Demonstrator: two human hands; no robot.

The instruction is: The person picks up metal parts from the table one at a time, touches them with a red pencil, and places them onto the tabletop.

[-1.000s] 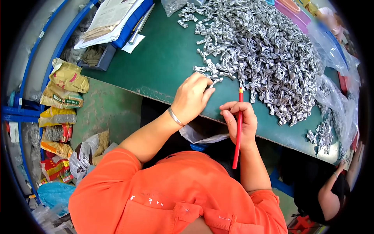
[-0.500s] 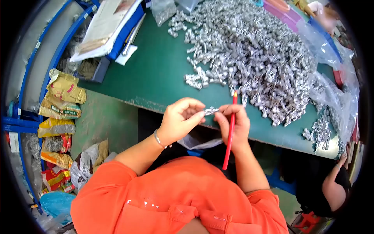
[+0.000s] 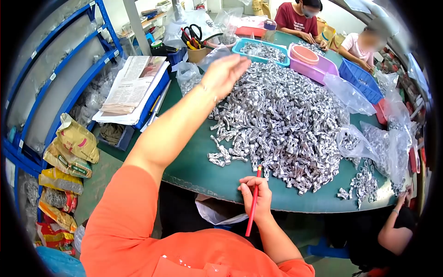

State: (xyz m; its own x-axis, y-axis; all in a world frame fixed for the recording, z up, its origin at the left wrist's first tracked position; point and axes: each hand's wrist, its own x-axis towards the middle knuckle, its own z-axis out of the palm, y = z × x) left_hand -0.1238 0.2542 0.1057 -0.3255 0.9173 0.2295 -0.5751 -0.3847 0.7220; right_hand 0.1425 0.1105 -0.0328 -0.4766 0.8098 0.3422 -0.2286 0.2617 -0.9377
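My left hand [image 3: 224, 76] is stretched far out over the back of the heap of small metal clips [image 3: 281, 124], beside a teal basket [image 3: 263, 51] of small metal parts. Its fingers are extended, and I see nothing held in them. Close to the table's near edge, my right hand [image 3: 259, 199] is closed around a slim red pen [image 3: 252, 210], its tip pointing up and away from me. A few loose clips [image 3: 221, 154] lie at the heap's left side, just beyond the right hand.
Newspapers [image 3: 134, 85] lie on a blue bin to the left. A purple basket [image 3: 318, 67] and a blue crate [image 3: 360, 81] stand at the back. Plastic bags [image 3: 392, 143] line the right. Two people sit across the green table [image 3: 203, 173]; another person's arm [image 3: 392, 221] is at right.
My left hand has moved away from the right hand to the heap's far side. The small metal piece held between both hands is out of sight. The view has tilted up.
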